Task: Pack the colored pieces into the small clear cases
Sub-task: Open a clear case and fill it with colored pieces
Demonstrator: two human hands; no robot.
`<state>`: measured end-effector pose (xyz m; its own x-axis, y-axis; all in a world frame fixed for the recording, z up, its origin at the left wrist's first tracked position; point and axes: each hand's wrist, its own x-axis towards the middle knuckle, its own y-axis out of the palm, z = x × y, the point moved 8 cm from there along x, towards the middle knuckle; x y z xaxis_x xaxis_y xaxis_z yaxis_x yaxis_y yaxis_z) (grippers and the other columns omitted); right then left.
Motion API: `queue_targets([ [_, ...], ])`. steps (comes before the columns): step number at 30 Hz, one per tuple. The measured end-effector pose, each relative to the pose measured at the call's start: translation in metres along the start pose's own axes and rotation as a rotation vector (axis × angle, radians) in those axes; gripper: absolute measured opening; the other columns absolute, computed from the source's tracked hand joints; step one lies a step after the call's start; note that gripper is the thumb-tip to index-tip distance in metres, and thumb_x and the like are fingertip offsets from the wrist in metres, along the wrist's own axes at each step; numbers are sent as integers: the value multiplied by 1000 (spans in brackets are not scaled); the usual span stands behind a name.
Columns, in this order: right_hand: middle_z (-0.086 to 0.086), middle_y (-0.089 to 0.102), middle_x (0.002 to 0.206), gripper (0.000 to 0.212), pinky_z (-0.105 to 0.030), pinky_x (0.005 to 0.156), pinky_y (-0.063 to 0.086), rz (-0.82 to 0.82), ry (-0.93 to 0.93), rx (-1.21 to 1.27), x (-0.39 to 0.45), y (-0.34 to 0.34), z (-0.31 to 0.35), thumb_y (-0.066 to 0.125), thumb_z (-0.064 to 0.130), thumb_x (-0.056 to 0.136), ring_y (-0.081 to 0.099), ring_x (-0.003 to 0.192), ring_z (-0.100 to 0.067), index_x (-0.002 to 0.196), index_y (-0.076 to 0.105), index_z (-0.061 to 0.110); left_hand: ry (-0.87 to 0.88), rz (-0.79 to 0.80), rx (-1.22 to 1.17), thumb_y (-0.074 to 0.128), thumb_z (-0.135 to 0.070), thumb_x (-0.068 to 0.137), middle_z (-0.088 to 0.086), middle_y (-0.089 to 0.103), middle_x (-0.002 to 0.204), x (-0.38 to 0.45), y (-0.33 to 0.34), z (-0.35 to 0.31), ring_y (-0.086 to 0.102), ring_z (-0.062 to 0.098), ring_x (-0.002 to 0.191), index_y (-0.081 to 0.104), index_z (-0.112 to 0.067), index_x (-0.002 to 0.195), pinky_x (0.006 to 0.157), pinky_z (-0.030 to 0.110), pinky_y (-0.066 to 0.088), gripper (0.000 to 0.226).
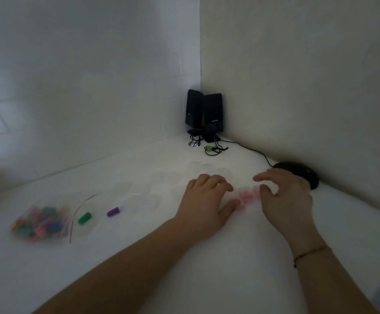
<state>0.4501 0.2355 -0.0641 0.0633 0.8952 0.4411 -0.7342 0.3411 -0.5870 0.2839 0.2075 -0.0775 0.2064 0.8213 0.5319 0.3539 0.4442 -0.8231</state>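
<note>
Both hands hover over the white table around a small clear case holding pink pieces (246,196). My left hand (207,200) sits just left of it, fingers loosely curled, thumb near the pink. My right hand (285,196) is just right of it, fingers bent downward; blur hides whether either hand touches the case. A green piece (84,218) and a purple piece (113,211) lie loose to the left. A clear zip bag (40,223) at far left holds several colored pieces. Several faint clear cases (166,177) lie beyond the hands.
Two black speakers (203,113) stand in the wall corner with tangled cables (211,149). A black mouse (297,172) lies by the right wall, just behind my right hand. White walls close off the back and right.
</note>
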Motion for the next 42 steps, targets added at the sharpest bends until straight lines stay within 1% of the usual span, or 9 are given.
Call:
queue_targets([
  [6,20,43,142,23,-45,112,25,264,-54,-186,-5,21,10,65,38,82,22,140,-16,81,54,59,15,361,87,47,-21,85,-10,44,145,13,19,11,16,22,144,43,-29,139,115,52,1,54],
  [13,18,36,148,15,-48,117,9,431,-25,-213,-13,36,10,66,52,81,6,146,-18,77,52,57,-34,305,120,54,-39,90,-11,59,127,15,6,20,28,13,137,50,-32,129,112,50,-10,39],
  [20,11,46,144,16,-46,115,13,306,-99,-286,-6,41,6,56,52,89,19,143,-22,99,67,45,-52,84,-49,64,-36,84,-14,60,114,-4,-27,32,46,11,121,47,-28,131,117,40,7,50],
  [24,7,68,106,15,-25,102,31,-31,-391,-33,-13,13,52,61,34,88,50,110,-8,89,72,24,-98,-23,-243,70,-32,83,-12,61,113,-24,-56,40,55,7,105,45,-28,133,97,20,37,57],
  [26,16,69,95,8,-19,88,41,104,-283,126,-21,18,72,64,34,91,59,93,-1,91,69,28,-105,-43,-261,71,-35,83,-14,60,114,-36,-73,41,55,0,99,43,-32,134,90,17,43,59],
  [28,13,74,84,10,-20,77,50,439,-115,283,-33,46,93,65,37,88,66,81,1,96,67,31,-89,-79,-236,73,-36,82,-15,61,113,-48,-91,44,55,-1,97,45,-31,134,86,10,42,59],
  [32,1,76,81,17,-36,81,57,738,-56,450,-41,71,149,68,23,87,72,75,-14,103,64,24,-66,-239,-228,81,-31,75,-10,68,105,-68,-138,58,62,0,91,57,-20,123,84,8,46,55],
  [37,-7,74,91,21,-42,81,54,802,-101,746,-44,89,192,58,15,91,65,79,-23,107,71,17,-456,-346,-963,64,-36,82,6,72,93,-93,-159,107,71,17,79,63,-12,105,77,29,57,34],
  [42,7,74,102,25,-24,83,53,693,-282,782,-61,103,206,57,26,86,69,93,-10,106,71,26,-700,-52,-1729,58,-38,85,23,70,94,-110,-112,105,71,27,73,62,2,107,69,36,59,45],
])
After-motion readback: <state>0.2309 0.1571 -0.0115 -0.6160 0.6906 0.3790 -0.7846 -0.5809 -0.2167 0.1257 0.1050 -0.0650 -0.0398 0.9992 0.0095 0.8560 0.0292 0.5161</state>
